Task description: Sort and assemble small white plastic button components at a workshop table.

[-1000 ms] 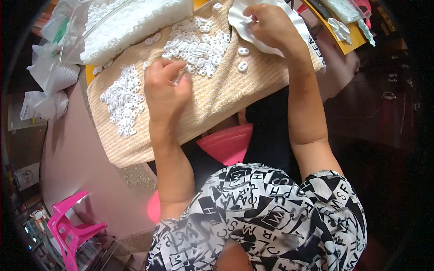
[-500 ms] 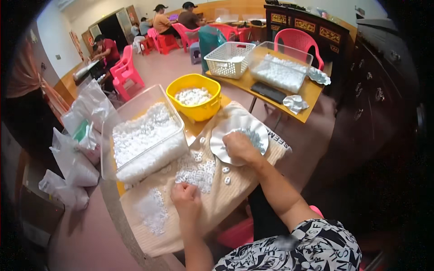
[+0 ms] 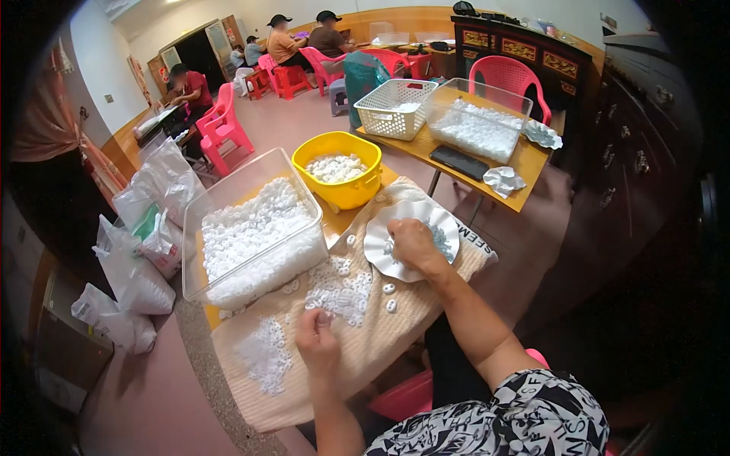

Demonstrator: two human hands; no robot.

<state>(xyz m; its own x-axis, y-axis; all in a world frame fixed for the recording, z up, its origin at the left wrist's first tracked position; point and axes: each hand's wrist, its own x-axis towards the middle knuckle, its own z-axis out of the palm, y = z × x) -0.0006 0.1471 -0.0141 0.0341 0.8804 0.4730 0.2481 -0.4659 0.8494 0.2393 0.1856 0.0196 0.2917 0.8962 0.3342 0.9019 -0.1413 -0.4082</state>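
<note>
My right hand (image 3: 414, 247) reaches into a white wavy-edged dish (image 3: 378, 253) that holds small grey-blue pieces (image 3: 439, 237). Its fingers are bent closed and hide whatever is between them. Closer to me, my left hand (image 3: 318, 346) is closed in a pinch at the near edge of a pile of small white plastic pieces with holes (image 3: 346, 296). What sits in that pinch is too small to name. Left of this hand lies a second heap of small white rings (image 3: 265, 353). Two loose white pieces (image 3: 391, 305) rest between the dish and the pile.
A beige cloth (image 3: 304, 406) covers the near table. On its far side stand a clear bin (image 3: 262, 262) of white pieces and a yellow basin (image 3: 346, 195). Another table (image 3: 525, 196) bears a white basket (image 3: 391, 121), clear bin and phone (image 3: 458, 162). Plastic bags (image 3: 129, 266) stand left.
The whole view has shifted slightly, so the tables appear a little farther right and lower. My right hand stays in the dish; my left hand stays closed by the white pile.
</note>
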